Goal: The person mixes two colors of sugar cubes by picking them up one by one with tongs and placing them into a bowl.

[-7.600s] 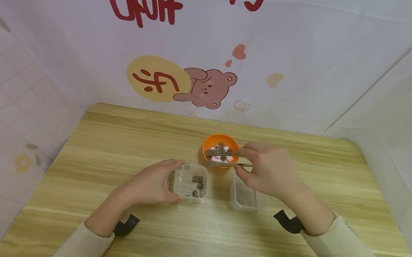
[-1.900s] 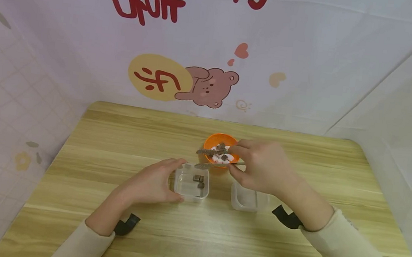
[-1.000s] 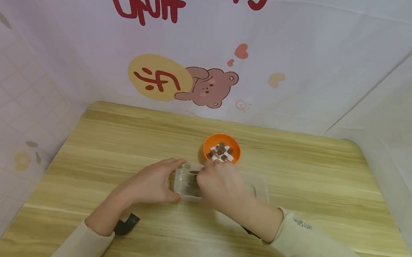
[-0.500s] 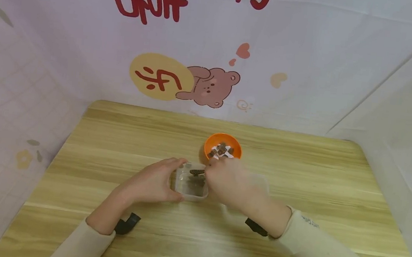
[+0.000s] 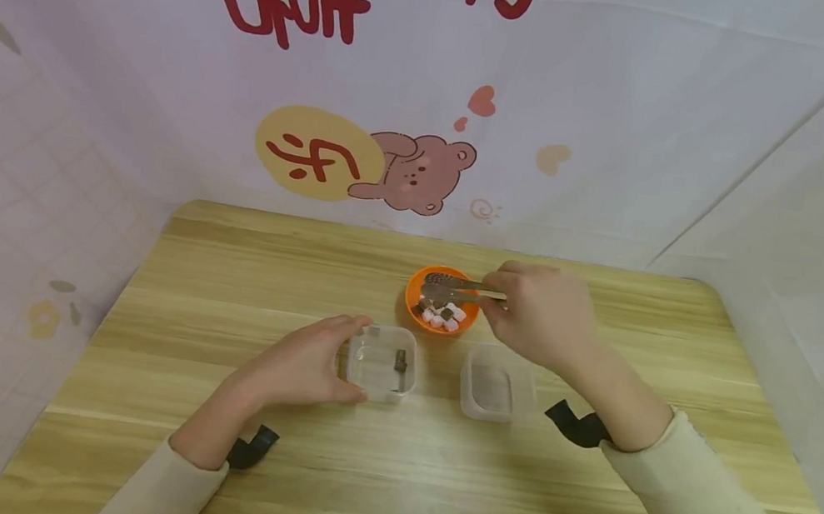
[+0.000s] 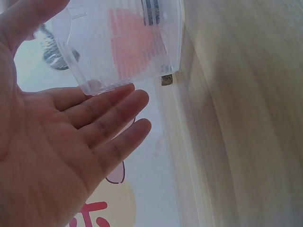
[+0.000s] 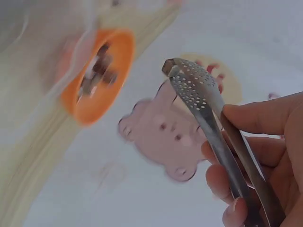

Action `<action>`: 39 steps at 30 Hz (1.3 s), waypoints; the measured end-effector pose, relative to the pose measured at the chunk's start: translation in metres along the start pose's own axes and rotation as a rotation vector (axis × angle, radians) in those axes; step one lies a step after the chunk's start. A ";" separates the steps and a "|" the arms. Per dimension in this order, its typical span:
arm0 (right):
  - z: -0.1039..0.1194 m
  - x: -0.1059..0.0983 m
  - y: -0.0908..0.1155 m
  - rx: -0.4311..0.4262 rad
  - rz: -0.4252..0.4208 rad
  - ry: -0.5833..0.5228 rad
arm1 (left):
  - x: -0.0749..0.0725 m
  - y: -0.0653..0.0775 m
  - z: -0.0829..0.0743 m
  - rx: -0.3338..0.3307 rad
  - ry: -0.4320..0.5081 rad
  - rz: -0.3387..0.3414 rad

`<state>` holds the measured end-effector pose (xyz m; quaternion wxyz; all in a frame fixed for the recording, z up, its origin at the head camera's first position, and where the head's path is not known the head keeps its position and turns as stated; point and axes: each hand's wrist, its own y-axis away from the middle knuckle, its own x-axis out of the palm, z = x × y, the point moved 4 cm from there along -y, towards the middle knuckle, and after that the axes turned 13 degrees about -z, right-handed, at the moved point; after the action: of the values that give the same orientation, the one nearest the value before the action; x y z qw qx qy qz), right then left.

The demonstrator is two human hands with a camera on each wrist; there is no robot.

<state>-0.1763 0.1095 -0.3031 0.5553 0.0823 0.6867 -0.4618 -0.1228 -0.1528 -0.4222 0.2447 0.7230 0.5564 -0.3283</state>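
Note:
My left hand grips a clear plastic container between thumb and fingers. A few small dark brown cubes lie inside near its right wall. My right hand holds metal tongs with perforated tips. In the right wrist view a brown cube is pinched at the tongs' tips. The head view has the tongs over the back of an orange bowl, which contains white cubes and several brown ones. Another small brown piece shows beside the container in the left wrist view.
A second clear container stands below my right hand; I see no cubes in it. Black straps hang from both wrists. The wooden table meets a printed white curtain at the back.
Over the last seconds the tongs went into the left container and returned to the bowl. Fewer brown cubes show in the container than before. The left hand has stayed in place.

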 end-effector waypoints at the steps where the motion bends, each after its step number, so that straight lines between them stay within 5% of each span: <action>1: -0.005 0.000 0.000 0.006 0.000 0.022 | 0.000 0.000 0.000 -0.003 -0.001 0.001; 11: -0.026 0.012 0.005 0.033 0.021 0.086 | 0.001 0.001 0.001 -0.018 0.022 0.003; 22: -0.023 -0.002 0.001 0.054 -0.039 0.029 | 0.000 0.001 0.002 -0.012 0.018 0.004; 30: -0.004 -0.005 -0.001 -0.061 -0.071 -0.023 | 0.000 0.001 0.002 0.008 0.009 -0.007; 39: 0.024 0.002 -0.002 -0.169 0.027 -0.075 | 0.000 0.000 0.002 0.016 0.000 -0.013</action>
<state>-0.1616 0.0900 -0.3025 0.5918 0.0268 0.7007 -0.3976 -0.1231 -0.1543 -0.4236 0.2370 0.7214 0.5584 -0.3342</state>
